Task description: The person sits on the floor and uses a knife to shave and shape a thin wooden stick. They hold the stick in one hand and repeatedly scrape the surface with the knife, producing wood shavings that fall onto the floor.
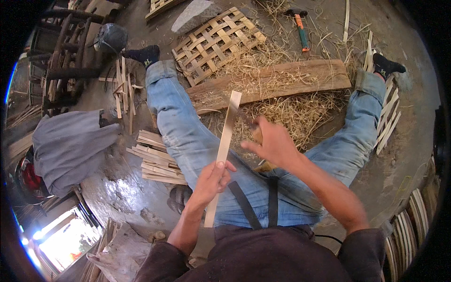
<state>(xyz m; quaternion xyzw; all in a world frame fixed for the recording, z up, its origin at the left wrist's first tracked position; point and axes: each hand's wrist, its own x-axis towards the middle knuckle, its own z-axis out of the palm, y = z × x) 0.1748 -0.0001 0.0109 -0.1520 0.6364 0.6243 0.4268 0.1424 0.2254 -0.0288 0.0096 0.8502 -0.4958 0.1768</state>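
Between the thumb and fingers of my left hand (215, 179) is a long, flat, pale bamboo strip (225, 136). Its upper end points away from me over the shavings, and its lower end passes below my wrist. My right hand (275, 143) is just right of the strip, apart from it and slightly smeared by motion. A yellowish-brown piece (257, 136) shows between its thumb and forefinger; its kind is unclear. Another yellowish-brown patch (266, 167) shows under that wrist, and I cannot tell whether the two join.
A wooden plank (282, 83) lies across between my outstretched legs, amid curly shavings (305, 117). Beyond it are a woven bamboo panel (218, 42) and a hammer (300, 30). Stacked strips (157, 160) lie beside my left leg, more strips (389, 115) by my right foot.
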